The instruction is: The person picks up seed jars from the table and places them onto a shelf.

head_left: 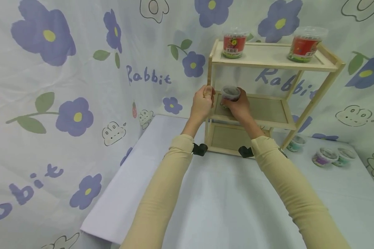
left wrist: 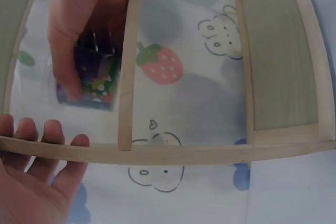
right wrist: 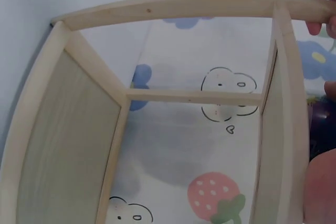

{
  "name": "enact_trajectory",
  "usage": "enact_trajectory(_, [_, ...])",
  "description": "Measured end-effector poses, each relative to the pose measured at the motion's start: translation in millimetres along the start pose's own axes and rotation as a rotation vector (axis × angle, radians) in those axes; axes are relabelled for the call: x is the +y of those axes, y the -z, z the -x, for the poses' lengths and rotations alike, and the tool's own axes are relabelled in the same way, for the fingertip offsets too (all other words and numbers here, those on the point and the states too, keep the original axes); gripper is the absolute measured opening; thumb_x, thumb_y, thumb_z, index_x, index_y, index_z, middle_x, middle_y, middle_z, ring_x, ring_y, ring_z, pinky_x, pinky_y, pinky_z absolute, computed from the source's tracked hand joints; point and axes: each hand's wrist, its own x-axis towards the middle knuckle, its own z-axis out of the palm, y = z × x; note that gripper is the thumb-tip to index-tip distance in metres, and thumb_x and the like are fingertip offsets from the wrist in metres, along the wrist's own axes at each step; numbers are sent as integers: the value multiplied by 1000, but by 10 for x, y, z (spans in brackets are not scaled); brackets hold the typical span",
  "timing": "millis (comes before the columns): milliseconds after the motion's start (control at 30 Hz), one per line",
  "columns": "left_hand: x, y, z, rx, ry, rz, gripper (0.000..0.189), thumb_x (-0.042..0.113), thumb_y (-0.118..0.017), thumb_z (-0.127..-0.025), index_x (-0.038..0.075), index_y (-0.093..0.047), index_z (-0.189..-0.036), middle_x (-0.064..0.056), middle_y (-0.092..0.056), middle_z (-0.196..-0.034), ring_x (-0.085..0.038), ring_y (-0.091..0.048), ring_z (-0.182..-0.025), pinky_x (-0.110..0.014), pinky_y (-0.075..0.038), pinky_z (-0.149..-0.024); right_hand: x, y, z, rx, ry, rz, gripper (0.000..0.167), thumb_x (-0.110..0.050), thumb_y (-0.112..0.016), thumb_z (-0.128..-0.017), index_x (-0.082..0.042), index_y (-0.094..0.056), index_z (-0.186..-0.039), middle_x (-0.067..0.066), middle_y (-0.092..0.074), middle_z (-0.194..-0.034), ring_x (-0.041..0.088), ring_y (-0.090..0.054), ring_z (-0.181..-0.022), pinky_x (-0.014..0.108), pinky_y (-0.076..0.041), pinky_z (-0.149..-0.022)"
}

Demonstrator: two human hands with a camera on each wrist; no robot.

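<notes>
My right hand (head_left: 241, 105) holds a small clear plastic tub (head_left: 230, 92) with a pale lid, over the left end of the middle level of a wooden shelf rack (head_left: 268, 110). Thumb and fingers go round its sides. In the left wrist view, the tub (left wrist: 100, 80) shows a purple label with a flower picture. My left hand (head_left: 202, 102) grips the rack's left front post at about the height of that level. From the left wrist, its fingers (left wrist: 53, 131) curl over the post. Only part of the held tub (right wrist: 319, 124) shows at the right wrist view's edge.
Two red-labelled tubs stand on the top level, one left (head_left: 234, 45) and one right (head_left: 306, 46). On the white table (head_left: 221, 200), right of the rack, are a purple-labelled tub (head_left: 324, 158) and two green-labelled tubs (head_left: 296, 143). A flower-printed cloth (head_left: 81, 69) hangs behind.
</notes>
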Motion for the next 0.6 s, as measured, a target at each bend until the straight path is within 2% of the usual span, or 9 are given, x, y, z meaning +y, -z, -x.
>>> enact_trajectory(233, [24,1,-13,7,-18,-3,46,44,-31,-107,8,-56,-92,-2,-51,-70,-16,-51,-57,-29,-43,-56,21,-7,-18,-16,42,63,81,-32,-73,-88,-5,-29,-151,19,-44,-145,31,-45,-131,44,-37,-109])
enact_trajectory(500, [7,-17,6,1,4,13,52,42,-32,-107,-2,-57,-99,-1,-50,-70,-13,-49,-57,-27,-44,-57,55,-56,-13,-51,49,176,83,-33,-71,-90,-5,-23,-152,24,-44,-144,37,-45,-131,48,-37,-109])
enact_trajectory(600, [18,-19,10,8,7,22,50,41,-33,-108,-2,-57,-99,-1,-49,-70,-13,-48,-57,-26,-44,-57,47,-83,-5,-67,63,216,85,-32,-71,-88,-5,-20,-152,27,-46,-141,39,-48,-129,50,-39,-107])
